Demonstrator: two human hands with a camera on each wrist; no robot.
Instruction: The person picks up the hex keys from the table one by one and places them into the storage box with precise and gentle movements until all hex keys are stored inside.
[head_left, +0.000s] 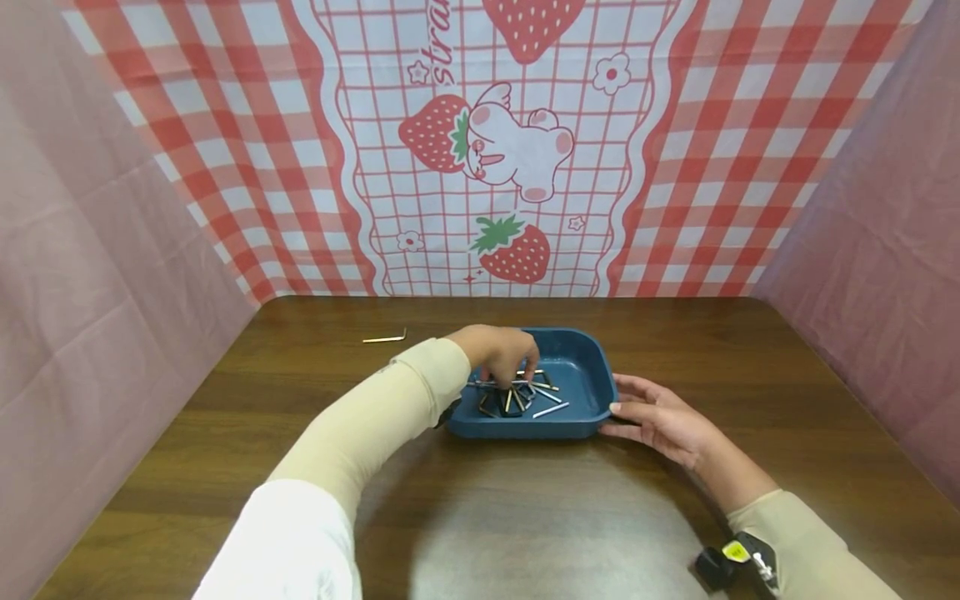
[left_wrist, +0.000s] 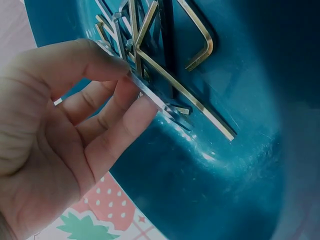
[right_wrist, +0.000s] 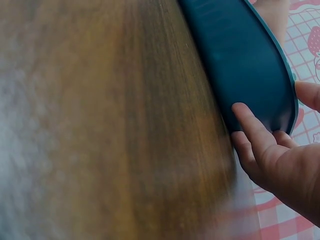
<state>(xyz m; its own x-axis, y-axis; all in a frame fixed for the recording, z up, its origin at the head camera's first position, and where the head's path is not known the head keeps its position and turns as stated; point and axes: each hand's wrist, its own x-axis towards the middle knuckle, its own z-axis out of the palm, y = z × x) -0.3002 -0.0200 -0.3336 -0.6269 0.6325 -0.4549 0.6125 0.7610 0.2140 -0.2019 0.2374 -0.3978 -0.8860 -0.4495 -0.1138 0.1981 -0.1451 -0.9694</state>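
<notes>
My left hand (head_left: 506,354) reaches down into the left part of a blue tray (head_left: 585,385). The left wrist view shows its thumb and fingers pinching a silver hex key (left_wrist: 155,97) above a pile of others. A gold hex key (left_wrist: 187,92) lies right beside it, and several more, gold, silver and dark, are heaped under the fingertips. At the tray's right end my right hand (head_left: 667,425) rests its thumb on the rim. Its other fingers (right_wrist: 255,127), nearly straight, touch the outer wall.
One L-shaped hex key (head_left: 385,339) lies on the brown wooden table (head_left: 525,508), left of the tray and towards the back. A strawberry-patterned cloth (head_left: 487,183) hangs behind the table. Pink cloths (head_left: 877,250) hang along both sides.
</notes>
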